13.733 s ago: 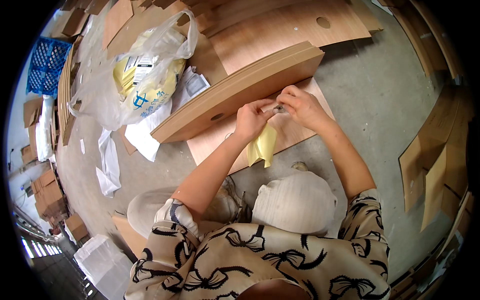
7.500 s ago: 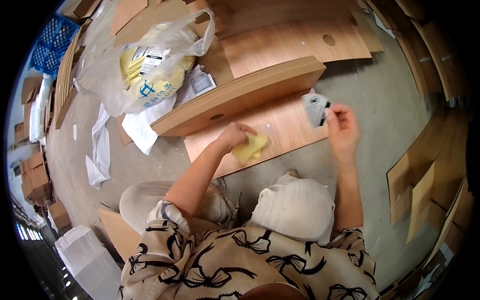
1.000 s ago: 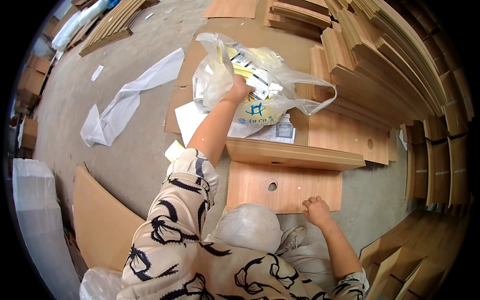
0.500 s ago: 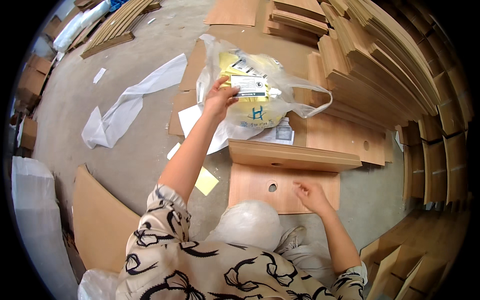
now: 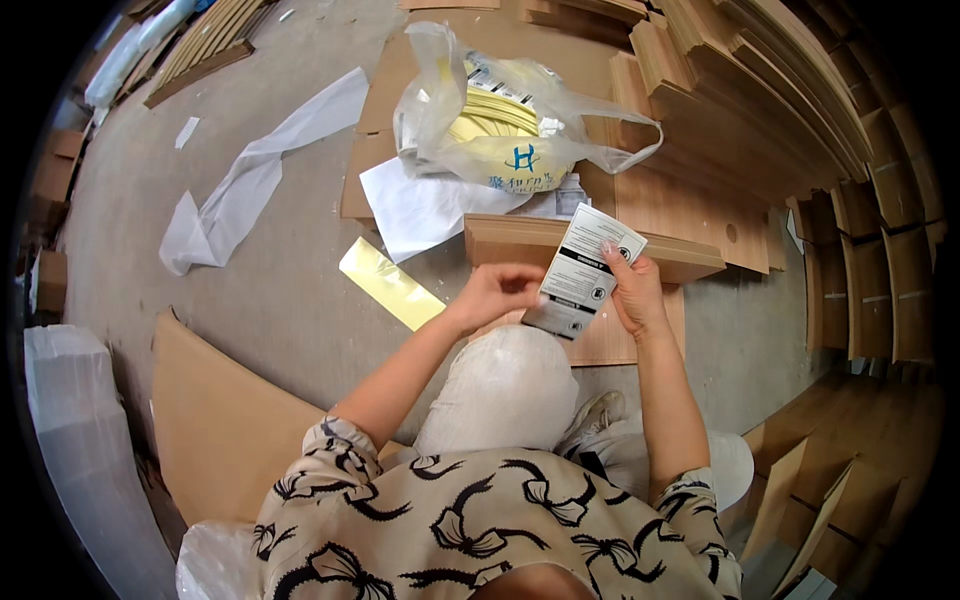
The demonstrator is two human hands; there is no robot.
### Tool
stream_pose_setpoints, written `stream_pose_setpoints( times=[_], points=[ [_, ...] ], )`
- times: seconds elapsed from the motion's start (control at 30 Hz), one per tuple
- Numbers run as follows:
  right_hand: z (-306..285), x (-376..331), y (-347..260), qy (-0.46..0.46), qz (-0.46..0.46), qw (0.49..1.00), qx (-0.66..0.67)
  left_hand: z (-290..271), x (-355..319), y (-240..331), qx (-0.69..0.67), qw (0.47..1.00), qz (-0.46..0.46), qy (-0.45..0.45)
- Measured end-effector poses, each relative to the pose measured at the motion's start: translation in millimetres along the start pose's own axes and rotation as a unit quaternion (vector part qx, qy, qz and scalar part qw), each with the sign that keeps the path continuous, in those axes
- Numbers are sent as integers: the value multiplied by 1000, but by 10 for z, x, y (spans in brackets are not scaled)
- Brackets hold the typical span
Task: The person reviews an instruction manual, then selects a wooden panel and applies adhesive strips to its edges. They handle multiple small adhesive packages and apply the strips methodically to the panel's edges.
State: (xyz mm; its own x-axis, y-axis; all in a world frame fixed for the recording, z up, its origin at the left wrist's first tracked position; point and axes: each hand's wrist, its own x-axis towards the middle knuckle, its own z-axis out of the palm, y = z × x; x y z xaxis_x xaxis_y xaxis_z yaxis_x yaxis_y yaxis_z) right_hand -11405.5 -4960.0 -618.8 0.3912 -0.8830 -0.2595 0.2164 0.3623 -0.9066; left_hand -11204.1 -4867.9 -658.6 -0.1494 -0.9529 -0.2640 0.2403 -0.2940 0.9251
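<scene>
My right hand (image 5: 638, 290) grips a sheet of white labels (image 5: 588, 265) with black bands, its thumb on the printed face. At the sheet's lower left edge, the fingers of my left hand (image 5: 500, 293) are pinched together on it. Both hands are above a wood-grain panel (image 5: 655, 325), which lies flat in front of my knee and is partly covered by the sheet. Behind it, brown boards (image 5: 495, 238) stand on edge. Farther off sits a clear plastic bag (image 5: 530, 170) with a yellow bundle (image 5: 490, 118) inside.
A yellow strip (image 5: 390, 283) and white paper (image 5: 405, 205) lie left of the panel. White film (image 5: 235, 195) trails across the floor. Stacked panels (image 5: 740, 120) rise at the far right, and a cardboard sheet (image 5: 215, 410) lies at the left.
My left hand has come back from the plastic bag with the labels, toward me and right. My right hand has moved up from the panel and taken hold of the label sheet.
</scene>
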Motion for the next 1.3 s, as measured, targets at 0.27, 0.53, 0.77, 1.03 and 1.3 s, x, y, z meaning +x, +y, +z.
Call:
stream_pose_setpoints(
  times=[0.27, 0.53, 0.77, 1.03, 1.3],
  points=[
    [167, -150, -81, 2, 15, 994, -107, 186, 284, 590, -86, 996, 7, 34],
    [-73, -243, -248, -97, 98, 990, -26, 97, 603, 609, -285, 934, 55, 208],
    [-103, -233, -219, -52, 109, 992, -47, 31, 689, 553, -315, 917, 55, 237],
    [-144, -315, -126, -123, 123, 969, -176, 77, 800, 772, -285, 919, 124, 243],
    [-201, -256, -321, 0, -25, 996, -87, 383, 662, 771, -133, 973, 147, 122]
  ],
)
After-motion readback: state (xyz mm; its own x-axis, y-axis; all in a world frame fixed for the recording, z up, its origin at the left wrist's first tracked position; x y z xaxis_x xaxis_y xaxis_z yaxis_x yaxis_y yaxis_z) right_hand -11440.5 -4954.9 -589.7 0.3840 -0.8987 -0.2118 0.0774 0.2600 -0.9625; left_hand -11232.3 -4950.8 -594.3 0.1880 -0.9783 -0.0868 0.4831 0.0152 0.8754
